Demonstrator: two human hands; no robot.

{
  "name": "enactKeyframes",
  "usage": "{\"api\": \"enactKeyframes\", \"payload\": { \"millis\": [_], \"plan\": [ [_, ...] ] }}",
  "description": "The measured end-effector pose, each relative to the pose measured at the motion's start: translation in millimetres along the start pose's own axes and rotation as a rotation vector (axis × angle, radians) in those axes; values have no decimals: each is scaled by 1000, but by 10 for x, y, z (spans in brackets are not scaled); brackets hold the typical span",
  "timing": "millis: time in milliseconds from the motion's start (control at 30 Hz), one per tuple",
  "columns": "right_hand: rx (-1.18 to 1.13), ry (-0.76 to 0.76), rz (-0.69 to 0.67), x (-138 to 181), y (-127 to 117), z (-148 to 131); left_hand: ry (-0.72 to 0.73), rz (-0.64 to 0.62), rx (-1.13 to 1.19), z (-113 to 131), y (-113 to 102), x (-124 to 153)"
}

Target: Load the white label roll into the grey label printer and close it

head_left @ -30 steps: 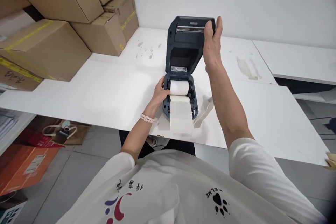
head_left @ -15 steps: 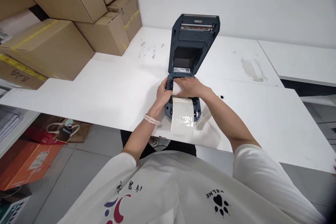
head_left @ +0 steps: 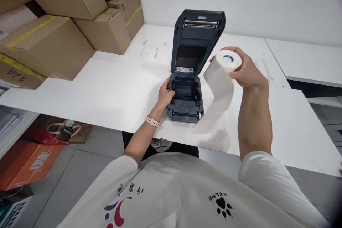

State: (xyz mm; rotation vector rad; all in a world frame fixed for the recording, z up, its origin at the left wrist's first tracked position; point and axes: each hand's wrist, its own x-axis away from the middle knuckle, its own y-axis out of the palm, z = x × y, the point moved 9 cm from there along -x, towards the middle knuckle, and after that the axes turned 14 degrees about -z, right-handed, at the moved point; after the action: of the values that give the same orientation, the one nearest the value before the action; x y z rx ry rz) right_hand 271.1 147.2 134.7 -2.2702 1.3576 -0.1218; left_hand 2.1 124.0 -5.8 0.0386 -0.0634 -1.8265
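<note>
A dark grey label printer (head_left: pixel 184 108) stands on the table with its lid (head_left: pixel 196 39) raised and its roll bay bare inside. My left hand (head_left: pixel 166 92) is closed on the printer's left side wall, thumb over the rim and fingers outside. To the right of the lid, my right hand (head_left: pixel 247 66) grips a white label roll (head_left: pixel 227 60) above the table. The roll's round end with its hollow core faces up toward me. A loose strip of labels (head_left: pixel 221 92) hangs from it, curving down to the table beside the printer.
Cardboard boxes (head_left: pixel 104 32) are stacked at the back left of the white table (head_left: pixel 128 89), against the wall. Below the left end sit an orange box (head_left: pixel 34 164) and a paper bag (head_left: pixel 82 133). A gap with a shelf (head_left: pixel 323 101) lies at the right.
My right hand has lifted the label roll out of the printer and carried it up to the right, its strip trailing. My left hand stays on the printer.
</note>
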Motion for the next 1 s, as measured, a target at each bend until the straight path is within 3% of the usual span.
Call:
{"api": "enactKeyframes", "payload": {
  "millis": [67,167,267,400,533,667,800,933,1000],
  "plan": [
    [-76,14,151,18,-245,377,-7,0,6,-24,-7,-1],
    [-125,135,331,2,-410,1019,-11,0,12,-62,-18,-12],
    [-117,267,427,-1,-381,1495,-6,-7,17,-89,-25,-31],
    [-66,337,467,7,-283,1775,-14,-4,18,-106,-35,-37],
    [-98,313,431,162,-296,1785,-25,3,16,-63,-23,-9],
    [-243,251,368,733,-332,1638,-41,11,27,-17,-4,23],
    [-315,296,187,1250,-35,1484,-38,11,33,-3,6,29],
    [-217,414,-66,1230,379,1292,-25,23,53,5,4,34],
    [-225,348,-145,1048,469,1035,-30,28,58,2,4,36]
  ]
}}
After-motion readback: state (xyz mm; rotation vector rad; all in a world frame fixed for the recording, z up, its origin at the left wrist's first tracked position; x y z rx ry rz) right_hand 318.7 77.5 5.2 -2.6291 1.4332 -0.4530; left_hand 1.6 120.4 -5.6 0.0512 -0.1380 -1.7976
